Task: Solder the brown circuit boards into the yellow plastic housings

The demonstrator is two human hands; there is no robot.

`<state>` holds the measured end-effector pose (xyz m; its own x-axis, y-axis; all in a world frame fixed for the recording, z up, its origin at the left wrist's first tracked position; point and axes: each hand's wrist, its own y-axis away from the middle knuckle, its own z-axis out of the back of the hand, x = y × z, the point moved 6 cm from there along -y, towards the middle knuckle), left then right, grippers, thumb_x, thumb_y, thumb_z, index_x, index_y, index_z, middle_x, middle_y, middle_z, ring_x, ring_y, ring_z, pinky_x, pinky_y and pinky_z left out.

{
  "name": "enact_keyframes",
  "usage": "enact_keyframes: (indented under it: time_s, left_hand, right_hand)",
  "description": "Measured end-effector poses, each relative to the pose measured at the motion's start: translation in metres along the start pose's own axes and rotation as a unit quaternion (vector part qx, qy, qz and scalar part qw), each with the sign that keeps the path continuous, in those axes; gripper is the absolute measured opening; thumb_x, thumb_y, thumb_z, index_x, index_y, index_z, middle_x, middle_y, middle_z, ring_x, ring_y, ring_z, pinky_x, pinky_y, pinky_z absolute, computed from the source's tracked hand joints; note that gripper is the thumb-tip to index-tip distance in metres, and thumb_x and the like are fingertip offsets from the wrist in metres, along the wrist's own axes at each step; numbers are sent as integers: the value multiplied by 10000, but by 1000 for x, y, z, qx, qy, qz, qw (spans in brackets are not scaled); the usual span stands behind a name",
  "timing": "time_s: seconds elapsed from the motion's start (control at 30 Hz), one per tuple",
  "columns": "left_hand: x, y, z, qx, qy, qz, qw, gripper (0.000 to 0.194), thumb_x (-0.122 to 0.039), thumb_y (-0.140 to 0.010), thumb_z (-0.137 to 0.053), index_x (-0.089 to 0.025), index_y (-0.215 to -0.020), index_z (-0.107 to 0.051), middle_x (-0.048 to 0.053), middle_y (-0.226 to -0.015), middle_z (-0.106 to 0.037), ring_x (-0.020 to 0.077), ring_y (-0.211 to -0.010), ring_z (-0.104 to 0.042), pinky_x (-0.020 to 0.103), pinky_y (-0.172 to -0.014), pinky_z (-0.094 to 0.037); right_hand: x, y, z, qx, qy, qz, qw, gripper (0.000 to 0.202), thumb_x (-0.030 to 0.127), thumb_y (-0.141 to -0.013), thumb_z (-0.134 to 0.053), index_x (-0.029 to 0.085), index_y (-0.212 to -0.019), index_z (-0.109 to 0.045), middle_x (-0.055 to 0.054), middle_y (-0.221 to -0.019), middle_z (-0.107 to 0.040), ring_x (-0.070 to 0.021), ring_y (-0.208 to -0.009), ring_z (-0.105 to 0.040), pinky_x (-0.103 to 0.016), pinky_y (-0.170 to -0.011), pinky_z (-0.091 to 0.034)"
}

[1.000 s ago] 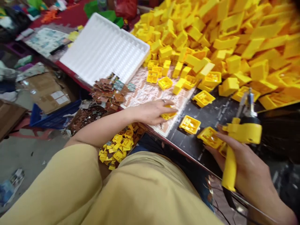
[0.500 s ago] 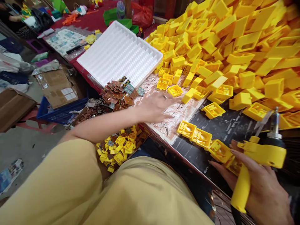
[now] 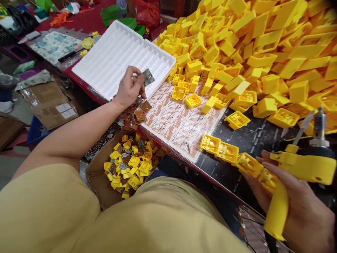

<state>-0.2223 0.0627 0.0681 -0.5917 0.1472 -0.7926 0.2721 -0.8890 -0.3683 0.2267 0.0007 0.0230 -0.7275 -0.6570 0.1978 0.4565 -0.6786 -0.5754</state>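
Observation:
My left hand (image 3: 131, 87) pinches a small dark green circuit board (image 3: 148, 77) between thumb and fingers, above a heap of brown circuit boards (image 3: 139, 114) by the white tray. On the right, the yellow handle of a soldering gun (image 3: 279, 207) lies in my right hand (image 3: 302, 207), its metal nozzle pointing away from me. That hand's fingers also reach round the near end of a row of open yellow plastic casings (image 3: 228, 152) along the table edge. Small parts sit inside these casings.
A big pile of yellow casings (image 3: 263, 52) covers the far right of the table. The white ridged tray (image 3: 118, 59) stands at the back left. Below the edge, a cardboard box (image 3: 92, 179) holds yellow pieces and boards. Another carton (image 3: 50, 102) is at left.
My left hand has moved left and back from the patterned table covering to the board heap and now holds a circuit board. My right hand stays by the casing row with the soldering gun.

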Motion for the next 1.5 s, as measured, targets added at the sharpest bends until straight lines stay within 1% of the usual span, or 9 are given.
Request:
enact_keyframes:
  time_s: [0.13, 0.37, 0.5, 0.7, 0.9, 1.0, 1.27, 1.4, 1.5]
  left_hand:
    - [-26, -20, -6, 13, 121, 18, 992, 598, -777, -725, -658, -274, -918, -398, -66, -644, -564, 80, -490, -489, 268, -477, -378]
    - [-67, 12, -112, 490, 11, 9, 871, 384, -535, -731, -777, -179, -854, -705, -1, -578, -587, 120, -506, -524, 298, -589, -407]
    - [-87, 34, -152, 574, -47, -113, 810, 157, -389, -680, -777, -243, -735, -757, -18, -519, -583, 135, -505, -519, 280, -573, -377]
    - [-113, 51, -160, 547, 81, -79, 829, 189, -394, -772, -737, -228, -862, -745, -3, -608, -660, 125, -523, -584, 234, -522, -397]
    - [-94, 76, -151, 539, 305, 177, 765, 688, -742, -812, -622, -209, -1247, -619, 85, -767, -745, 198, -599, -701, 276, -552, -513]
    - [-78, 86, -148, 505, 357, 244, 747, 714, -643, -751, -762, -209, -1291, -588, 131, -987, -758, 216, -772, -742, 285, -629, -565]
    - [-95, 86, -125, 245, 182, -40, 951, 287, -211, -841, -657, -171, -1125, -643, 93, -1156, -663, 152, -925, -682, 288, -815, -599]
    - [-111, 108, -113, 114, 92, -211, 967, 293, -150, -852, -635, -214, -1139, -623, 77, -1120, -660, 160, -948, -678, 294, -820, -598]
    - [-93, 116, -120, 104, 173, -105, 974, 293, -247, -874, -684, -228, -1152, -595, 49, -1041, -668, 132, -845, -702, 270, -774, -597]
  right_hand:
    - [26, -25, -8, -28, -22, 69, 997, 603, 339, -869, -739, 208, -1405, -497, -158, -1145, -711, -320, -880, -731, -400, -679, -586]
    - [46, -60, -50, 71, -94, 128, 985, 362, 422, -970, -584, 215, -1261, -519, -46, -926, -665, -199, -818, -666, -366, -839, -563]
    - [52, -57, -47, 87, -86, 107, 987, 390, 418, -960, -606, 249, -1292, -491, -37, -912, -673, -222, -849, -678, -459, -950, -533]
    - [61, -59, -31, -3, -268, -52, 962, 469, 410, -822, -794, 281, -1183, -525, -30, -1032, -711, -210, -914, -724, -322, -778, -601]
    - [55, -59, -37, -29, -383, -136, 913, 367, 282, -858, -747, 288, -1128, -499, 39, -890, -696, -135, -765, -727, -239, -696, -608]
    - [49, -57, -30, -77, -405, -162, 896, 374, 239, -838, -755, 276, -1103, -495, 48, -836, -700, -121, -700, -716, -204, -633, -594]
    - [49, -52, -17, -118, -243, -134, 953, 352, 251, -814, -780, 258, -1074, -543, 37, -844, -724, -135, -708, -725, -223, -644, -587]
    - [49, -51, -14, -153, -238, -143, 949, 339, 254, -827, -765, 247, -1082, -540, 39, -829, -714, -128, -695, -717, -223, -642, -591]
    - [51, -52, -13, -175, -239, -145, 944, 338, 256, -828, -759, 250, -1088, -544, 38, -822, -715, -128, -671, -709, -232, -632, -598]
